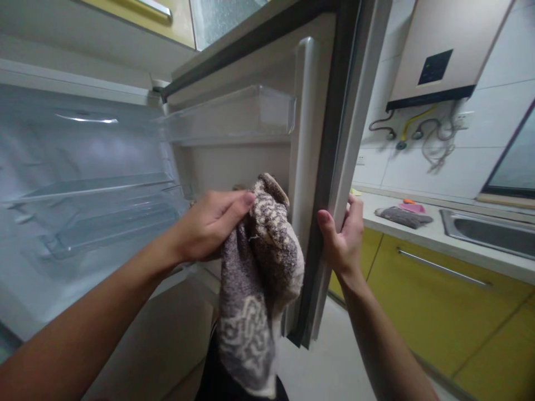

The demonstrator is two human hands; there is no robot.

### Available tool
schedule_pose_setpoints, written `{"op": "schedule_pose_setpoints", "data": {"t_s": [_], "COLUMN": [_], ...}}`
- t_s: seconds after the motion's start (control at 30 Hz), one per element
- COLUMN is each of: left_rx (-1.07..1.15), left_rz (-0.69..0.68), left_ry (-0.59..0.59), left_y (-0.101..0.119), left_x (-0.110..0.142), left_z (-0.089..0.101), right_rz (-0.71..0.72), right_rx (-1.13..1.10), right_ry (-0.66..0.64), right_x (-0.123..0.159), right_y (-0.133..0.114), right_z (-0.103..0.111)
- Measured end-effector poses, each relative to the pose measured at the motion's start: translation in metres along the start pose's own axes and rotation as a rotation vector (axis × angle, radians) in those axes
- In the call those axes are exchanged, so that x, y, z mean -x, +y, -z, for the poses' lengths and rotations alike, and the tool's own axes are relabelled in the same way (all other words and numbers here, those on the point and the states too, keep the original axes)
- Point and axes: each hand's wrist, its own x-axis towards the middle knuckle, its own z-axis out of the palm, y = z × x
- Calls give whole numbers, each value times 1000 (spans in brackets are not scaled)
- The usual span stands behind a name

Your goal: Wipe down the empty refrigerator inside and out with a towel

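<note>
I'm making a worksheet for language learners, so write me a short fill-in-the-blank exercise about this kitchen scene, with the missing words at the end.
1. The left hand holds a patterned cloth, and the right hand grips the door of a ____.
2. That door stands ____, so the clear shelves inside are visible.
3. On the counter, as seen in the picture, the grey cloth lies to the ____ of the sink.

Missing words: fridge; open; left.

right of the right hand point(343, 239), a pale countertop point(431, 231) with grey cloth point(401, 216), pink item point(413, 208), orange item point(408, 201)
</note>
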Motion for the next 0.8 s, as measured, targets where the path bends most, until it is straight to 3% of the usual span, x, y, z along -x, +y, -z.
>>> {"op": "schedule_pose_setpoints", "data": {"t_s": [0.1, 0.27, 0.37, 0.5, 0.6, 0.67, 0.73, 0.8], "left_rx": [-95, -100, -151, -231, -324, -356, -326, -331], "left_rz": [-14, 134, 165, 73, -65, -198, -324, -376], "left_ry": [-46, 128, 158, 37, -120, -128, -113, -103], "left_y": [-17, -69, -84, -57, -22, -10, -15, -38], "left_x": [2, -8, -17, -14, -3, 3, 5, 3], "left_z": [1, 23, 42, 46, 24, 7, -3, -1], "right_rz": [-22, -32, -23, -26, -27, -18, -20, -27], "right_rx": [-14, -21, 0, -6, -16, -14, -7, -11], "right_ry": [-4, 7, 10, 7, 4, 6, 4, 2], "right_x": [0, 1, 0, 0, 1, 2, 1, 0], "right_y": [-1, -2, 0, -1, -3, -3, -3, -2], "right_z": [0, -1, -1, -1, 0, 1, 0, 0]}}
